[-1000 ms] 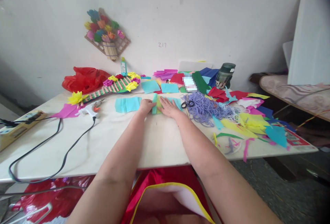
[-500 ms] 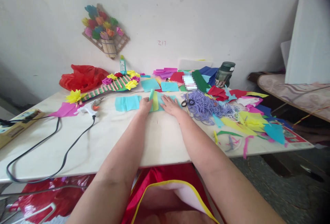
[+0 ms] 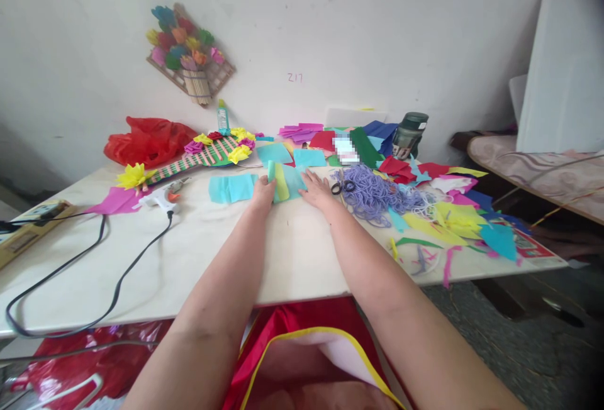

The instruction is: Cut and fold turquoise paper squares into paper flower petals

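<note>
My left hand (image 3: 263,194) is closed on the left, raised edge of a light-blue sheet of paper (image 3: 294,185). A yellow-green paper strip (image 3: 282,183) lies along that edge, beside my fingers. At the sheet's right end my right hand (image 3: 316,190) rests with its fingers spread, fingertips touching the paper's edge. Another creased blue paper (image 3: 232,188) lies flat to the left of my left hand. Close to the right hand are black-handled scissors (image 3: 343,187), partly covered by a tangle of purple yarn (image 3: 370,193).
At left lie a white glue gun (image 3: 163,196) with a looping cord, a power strip (image 3: 35,227) and a flower-trimmed guitar-shaped craft (image 3: 202,157). Paper scraps (image 3: 453,221) cover the table's right side. A dark bottle (image 3: 409,136) and a red plastic bag (image 3: 148,141) stand toward the wall.
My right hand has slid slightly right, from lying on the blue paper to its right edge. My left hand keeps its hold. The view has shifted a little.
</note>
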{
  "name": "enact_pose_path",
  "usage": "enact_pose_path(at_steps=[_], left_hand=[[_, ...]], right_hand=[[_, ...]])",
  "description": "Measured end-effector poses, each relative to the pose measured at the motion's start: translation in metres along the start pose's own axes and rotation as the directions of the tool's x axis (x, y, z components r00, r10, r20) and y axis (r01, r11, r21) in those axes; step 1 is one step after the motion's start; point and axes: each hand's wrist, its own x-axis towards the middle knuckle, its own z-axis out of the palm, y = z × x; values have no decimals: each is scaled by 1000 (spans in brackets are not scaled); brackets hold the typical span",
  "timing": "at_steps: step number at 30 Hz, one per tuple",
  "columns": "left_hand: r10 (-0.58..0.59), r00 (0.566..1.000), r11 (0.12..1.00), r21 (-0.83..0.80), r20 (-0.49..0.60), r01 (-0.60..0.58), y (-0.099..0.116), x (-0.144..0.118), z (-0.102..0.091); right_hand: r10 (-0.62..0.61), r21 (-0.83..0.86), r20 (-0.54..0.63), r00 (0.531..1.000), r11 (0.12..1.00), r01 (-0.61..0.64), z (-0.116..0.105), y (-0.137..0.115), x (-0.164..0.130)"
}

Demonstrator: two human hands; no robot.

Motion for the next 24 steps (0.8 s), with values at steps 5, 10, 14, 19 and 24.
enact_pose_path(at_steps=[5, 10, 14, 19, 24], left_hand=[[-17, 998, 993, -113, 63, 24, 0, -1, -1], [-20, 998, 986, -163, 53, 28, -1, 0, -1], [-36, 998, 976, -214, 51, 46, 4, -4, 2], [-69, 997, 966, -249, 22, 72, 9, -10, 5], [-88, 996, 958, -273, 3, 86, 9, -11, 8]], right_hand=[[-54, 3, -209, 976, 998, 56, -6, 0, -1], [-189, 11, -330, 925, 979, 204, -12, -16, -7], [-302, -8, -358, 884, 947, 321, -8, -40, -14], [-255, -30, -317, 914, 965, 259, 1, -65, -25], [-189, -63, -267, 945, 982, 179, 4, -73, -28]])
